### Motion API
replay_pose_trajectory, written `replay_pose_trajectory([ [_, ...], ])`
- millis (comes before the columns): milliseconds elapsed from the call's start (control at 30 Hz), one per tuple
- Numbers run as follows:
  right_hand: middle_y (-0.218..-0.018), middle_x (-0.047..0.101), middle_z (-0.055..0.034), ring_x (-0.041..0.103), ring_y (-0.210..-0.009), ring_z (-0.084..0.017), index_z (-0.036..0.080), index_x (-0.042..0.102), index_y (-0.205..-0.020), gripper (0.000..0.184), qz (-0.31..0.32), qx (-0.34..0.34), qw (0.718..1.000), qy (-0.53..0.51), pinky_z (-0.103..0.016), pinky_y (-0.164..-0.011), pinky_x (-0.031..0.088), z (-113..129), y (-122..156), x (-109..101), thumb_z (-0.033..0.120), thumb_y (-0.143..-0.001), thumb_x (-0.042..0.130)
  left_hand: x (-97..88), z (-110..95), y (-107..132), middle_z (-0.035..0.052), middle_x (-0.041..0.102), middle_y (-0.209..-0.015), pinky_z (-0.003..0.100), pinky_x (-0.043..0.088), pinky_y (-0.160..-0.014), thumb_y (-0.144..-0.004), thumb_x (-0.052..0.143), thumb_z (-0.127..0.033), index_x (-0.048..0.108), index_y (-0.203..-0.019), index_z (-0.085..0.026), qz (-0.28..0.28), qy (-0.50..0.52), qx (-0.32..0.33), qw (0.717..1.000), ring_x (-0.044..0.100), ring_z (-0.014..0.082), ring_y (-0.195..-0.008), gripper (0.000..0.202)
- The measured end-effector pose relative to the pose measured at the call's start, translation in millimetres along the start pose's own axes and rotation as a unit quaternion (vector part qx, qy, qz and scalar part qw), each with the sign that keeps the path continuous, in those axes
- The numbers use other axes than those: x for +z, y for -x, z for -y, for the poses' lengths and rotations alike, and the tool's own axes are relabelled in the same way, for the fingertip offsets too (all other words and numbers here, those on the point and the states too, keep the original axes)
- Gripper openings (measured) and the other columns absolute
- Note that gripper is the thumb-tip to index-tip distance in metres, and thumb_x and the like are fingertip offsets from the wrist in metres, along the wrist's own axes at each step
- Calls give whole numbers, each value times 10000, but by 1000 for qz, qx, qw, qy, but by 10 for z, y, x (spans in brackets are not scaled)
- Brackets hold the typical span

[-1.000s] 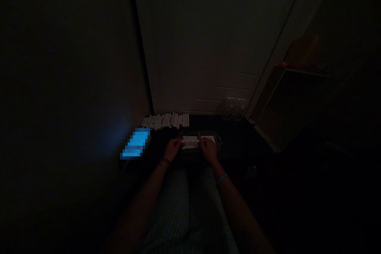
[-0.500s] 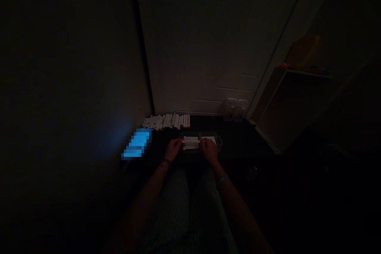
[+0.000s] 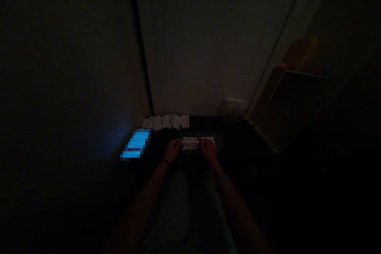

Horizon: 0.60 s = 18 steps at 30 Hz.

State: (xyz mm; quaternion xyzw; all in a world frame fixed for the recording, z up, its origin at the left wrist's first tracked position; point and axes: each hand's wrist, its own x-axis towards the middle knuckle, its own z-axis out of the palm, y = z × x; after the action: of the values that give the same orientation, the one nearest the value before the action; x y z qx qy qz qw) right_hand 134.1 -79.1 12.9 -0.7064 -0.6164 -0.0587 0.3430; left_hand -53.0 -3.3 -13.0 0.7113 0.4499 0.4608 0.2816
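Between my two hands a white marker (image 3: 190, 141) lies crosswise over a clear plastic case (image 3: 219, 141). My left hand (image 3: 172, 149) pinches the marker's left end. The right end sits in the closed fingers of my right hand (image 3: 208, 151). White markers (image 3: 190, 148) lie in the case beneath, and a white patch shows in its right part. Behind the case, a row of white markers (image 3: 166, 122) with coloured tips lies side by side. The light is very dim, so finer details are hard to make out.
A glowing blue, pixelated screen (image 3: 136, 145) is at the left on the dark table (image 3: 238, 143). Two clear containers (image 3: 233, 110) with labels stand at the back right by the pale panel (image 3: 190, 47). Further right is a shelf (image 3: 297, 72) with an orange object on top.
My hands keep their hold on the marker over the case, almost unmoved. The view has shifted very slightly.
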Motion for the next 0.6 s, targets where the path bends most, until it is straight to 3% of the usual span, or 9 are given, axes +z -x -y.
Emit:
replay_pose_trajectory([
  [367, -764, 577, -45, 502, -742, -133, 177, 560, -845, 421, 7, 5, 1000, 9, -211, -637, 277, 24, 5, -25, 421, -890, 219, -21, -68, 13, 47, 619, -878, 306, 390, -835, -773, 407, -392, 630, -860, -161, -5, -14, 10, 1000, 536, 174, -882, 333],
  [600, -781, 580, -52, 501, -748, -134, 175, 560, -843, 396, 16, 5, 1000, 11, -211, -639, 282, 26, 5, -37, 398, -892, 236, -8, -57, -1, 47, 623, -896, 303, 394, -834, -784, 375, -401, 618, -923, -166, 7, 2, -2, 1000, 541, 172, -889, 366],
])
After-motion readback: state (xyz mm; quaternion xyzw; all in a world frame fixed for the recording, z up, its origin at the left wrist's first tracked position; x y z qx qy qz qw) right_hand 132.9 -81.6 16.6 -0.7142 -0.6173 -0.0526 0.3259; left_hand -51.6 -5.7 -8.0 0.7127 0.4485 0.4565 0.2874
